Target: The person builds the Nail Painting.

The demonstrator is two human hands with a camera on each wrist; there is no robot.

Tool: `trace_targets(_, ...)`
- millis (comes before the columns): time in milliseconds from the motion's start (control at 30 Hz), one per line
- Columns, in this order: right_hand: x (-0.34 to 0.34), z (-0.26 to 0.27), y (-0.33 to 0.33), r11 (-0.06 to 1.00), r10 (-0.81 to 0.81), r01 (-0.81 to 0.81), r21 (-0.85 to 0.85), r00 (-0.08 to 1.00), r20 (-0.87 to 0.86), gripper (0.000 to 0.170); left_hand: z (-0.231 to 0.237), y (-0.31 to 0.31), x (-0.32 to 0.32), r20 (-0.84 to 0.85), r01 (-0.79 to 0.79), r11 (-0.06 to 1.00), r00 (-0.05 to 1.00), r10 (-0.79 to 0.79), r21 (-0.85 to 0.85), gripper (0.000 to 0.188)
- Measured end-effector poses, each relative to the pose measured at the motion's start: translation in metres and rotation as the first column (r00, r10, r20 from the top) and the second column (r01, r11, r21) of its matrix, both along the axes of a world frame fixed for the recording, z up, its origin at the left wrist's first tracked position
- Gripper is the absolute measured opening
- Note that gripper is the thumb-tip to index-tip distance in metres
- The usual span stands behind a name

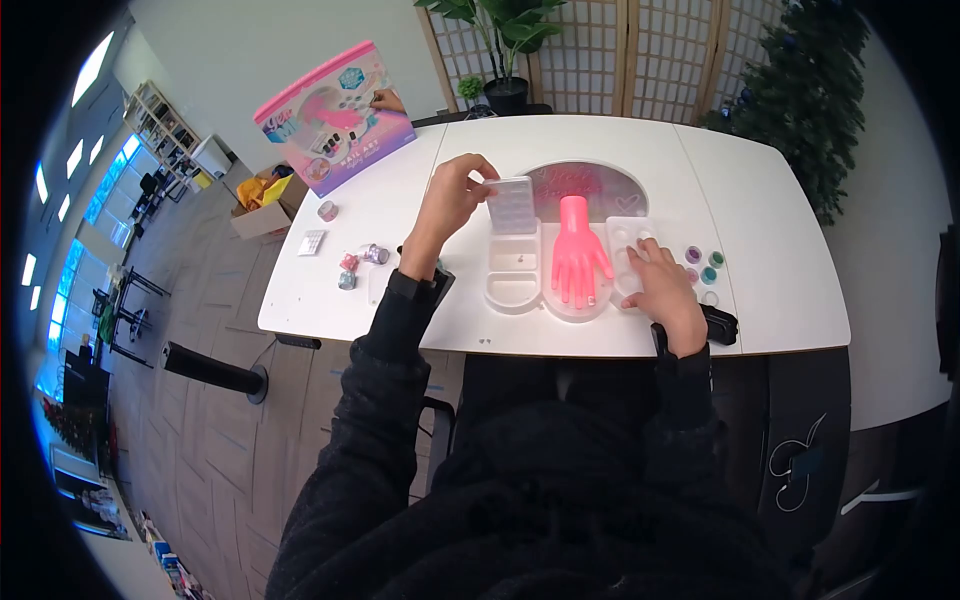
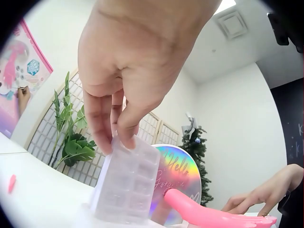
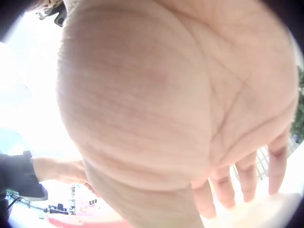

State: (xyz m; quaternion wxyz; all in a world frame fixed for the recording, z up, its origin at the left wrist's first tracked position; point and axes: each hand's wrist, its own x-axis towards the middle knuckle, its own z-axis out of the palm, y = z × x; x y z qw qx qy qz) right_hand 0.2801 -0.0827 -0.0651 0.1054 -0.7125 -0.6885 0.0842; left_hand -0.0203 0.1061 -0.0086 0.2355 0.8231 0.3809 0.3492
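My left hand (image 1: 455,200) pinches the top edge of a translucent compartment tray (image 1: 512,205) between thumb and fingers. In the left wrist view this tray (image 2: 126,183) stands tilted, with small square pockets. Below it lies the left section of a white nail art base (image 1: 513,291), with two wells showing. A pink plastic model hand (image 1: 577,255) lies palm down in the middle, fingers toward me. My right hand (image 1: 662,290) rests with spread fingers on the white right section (image 1: 622,235) of the base, covering part of it.
A holographic mirror panel (image 1: 610,190) stands behind the model hand. Several small glitter pots (image 1: 710,274) sit to the right, and more jars (image 1: 375,254) to the left. The nail art box (image 1: 340,120) stands at the back left. A black pouch-like object (image 1: 720,325) lies by my right wrist.
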Motion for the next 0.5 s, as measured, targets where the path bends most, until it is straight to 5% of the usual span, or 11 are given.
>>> trace_targets(167,0.001,-0.003,0.0,1.0,0.0,-0.001,0.024,1.0,0.017,0.09,-0.008,0.001,0.002,0.025,-0.003,0.986,1.0,-0.001,0.167,0.015)
trace_targets(233,0.001,-0.003,0.0,1.0,-0.001,0.0,0.02,1.0,0.018,0.09,-0.006,-0.002,0.002,-0.072,-0.109,0.969,0.989,0.128,0.223,0.012)
trace_targets(367,0.0,0.0,-0.001,1.0,-0.001,0.001,0.013,1.0,0.023,0.089,-0.007,-0.002,0.002,-0.066,-0.083,0.983,0.993,0.095,0.165,0.01)
trace_targets(500,0.004,-0.012,-0.001,0.992,0.021,-0.025,0.123,0.999,0.036,0.086,-0.006,-0.002,-0.002,-0.046,-0.236,0.952,0.967,0.249,0.193,0.018)
